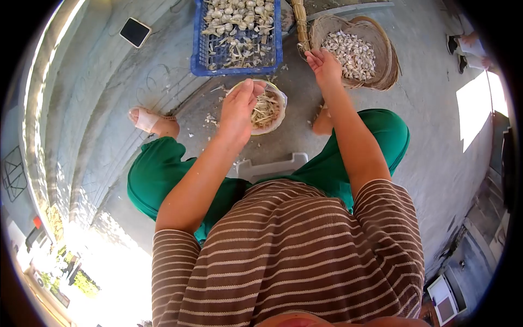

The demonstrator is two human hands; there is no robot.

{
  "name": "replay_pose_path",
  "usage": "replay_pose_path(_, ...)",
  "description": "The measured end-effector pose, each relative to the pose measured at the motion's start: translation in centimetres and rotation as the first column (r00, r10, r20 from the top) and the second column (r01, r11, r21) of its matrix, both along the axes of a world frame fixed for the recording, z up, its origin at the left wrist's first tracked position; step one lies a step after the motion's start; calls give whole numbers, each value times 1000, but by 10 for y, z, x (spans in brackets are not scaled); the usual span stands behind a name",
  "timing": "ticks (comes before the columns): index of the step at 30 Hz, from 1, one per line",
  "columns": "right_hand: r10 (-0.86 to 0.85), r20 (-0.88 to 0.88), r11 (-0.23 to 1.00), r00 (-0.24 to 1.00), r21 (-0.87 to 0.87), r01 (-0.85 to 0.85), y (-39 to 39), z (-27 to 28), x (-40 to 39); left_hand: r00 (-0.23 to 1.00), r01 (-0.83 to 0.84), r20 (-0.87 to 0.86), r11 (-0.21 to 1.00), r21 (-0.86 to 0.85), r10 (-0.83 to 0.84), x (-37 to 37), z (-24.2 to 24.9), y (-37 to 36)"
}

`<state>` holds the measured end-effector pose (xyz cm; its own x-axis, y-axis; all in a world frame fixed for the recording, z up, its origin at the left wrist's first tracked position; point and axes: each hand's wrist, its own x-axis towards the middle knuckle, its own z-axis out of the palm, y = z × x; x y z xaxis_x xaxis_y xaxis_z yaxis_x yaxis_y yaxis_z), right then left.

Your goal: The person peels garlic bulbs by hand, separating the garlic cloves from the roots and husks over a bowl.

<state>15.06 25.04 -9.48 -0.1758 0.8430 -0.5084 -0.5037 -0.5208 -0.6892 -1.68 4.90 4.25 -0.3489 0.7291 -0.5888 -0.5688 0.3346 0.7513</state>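
Observation:
My left hand (239,105) is over the left side of a round, light-rimmed bowl (283,103). Its fingers are pressed together, and whatever they may hold cannot be made out. Dry garlic stalks and skins (265,110) lie in the bowl. At the near left edge of a woven basket (388,61), my right hand (326,66) has its fingers curled together; their contents are hidden. Separated garlic cloves (351,54) fill part of the basket. Beyond my left hand stands a blue plastic crate (234,71) with many garlic bulbs (239,15) and some loose stalks.
A straw-bound handle (301,24) lies between crate and basket. A phone-like dark rectangle (135,32) rests on the floor at left. Garlic scraps (211,119) dot the concrete. A grey plastic stool edge (272,167) shows between my knees. Another person's feet (457,53) appear far right.

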Motion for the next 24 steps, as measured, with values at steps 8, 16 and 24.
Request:
replay_pose_path(8,423,364,781,830,318,-537,-5,24,-119,966,-143,224,989,35,132,0,16,6)
replay_pose_path(16,-125,988,229,-96,-65,-971,33,-37,-239,937,-195,311,977,83,161,-12,30,5)
replay_pose_path(24,-127,984,242,122,150,-959,26,-36,-229,921,-237,338,967,98,192,-25,29,-2)
